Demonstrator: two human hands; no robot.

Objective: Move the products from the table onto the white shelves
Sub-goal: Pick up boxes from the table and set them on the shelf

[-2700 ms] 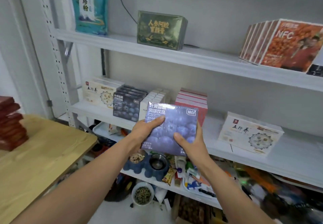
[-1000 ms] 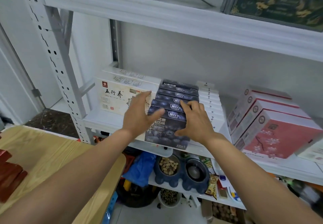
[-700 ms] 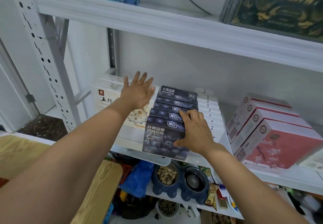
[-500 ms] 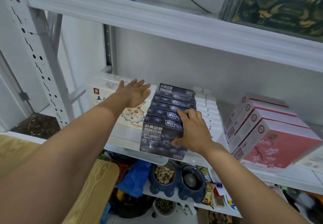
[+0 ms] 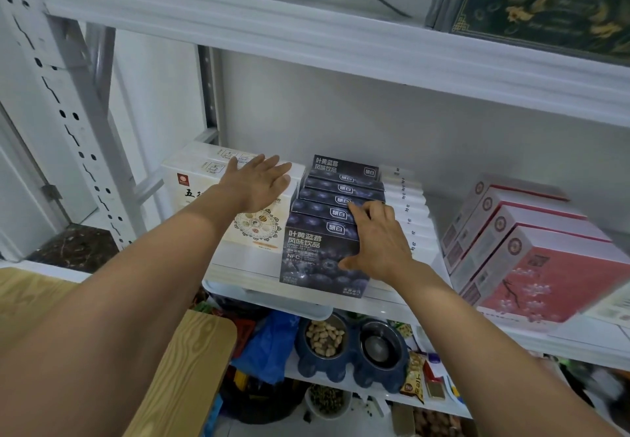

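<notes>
1. A head-worn camera looks down at a white shelf (image 5: 385, 303) that holds rows of upright boxes.
2. The task's thing is the front dark box (image 5: 317, 259), printed with blueberries. It stands at the near end of a row of matching dark boxes (image 5: 341, 191), close to the shelf's near edge.
3. The right hand (image 5: 378, 242) holds this box, with its fingers curled over the top right corner and its thumb against the front face.
4. The left hand (image 5: 259, 181) lies open and flat on top of a cream box (image 5: 259, 232) just left of the dark row. It holds nothing.
5. A row of white boxes (image 5: 409, 204) stands just right of the dark row, and pink boxes (image 5: 531, 266) stand farther right. The corner of a wooden surface (image 5: 191, 361) shows at the near left, lower down.
6. The likely risk is that the front box, standing so near the edge, tips forward when released. It would then drop into the clutter on the lower shelf.
7. Pushing it back hard could also skew the dark row or knock the boxes beside it out of line.
</notes>
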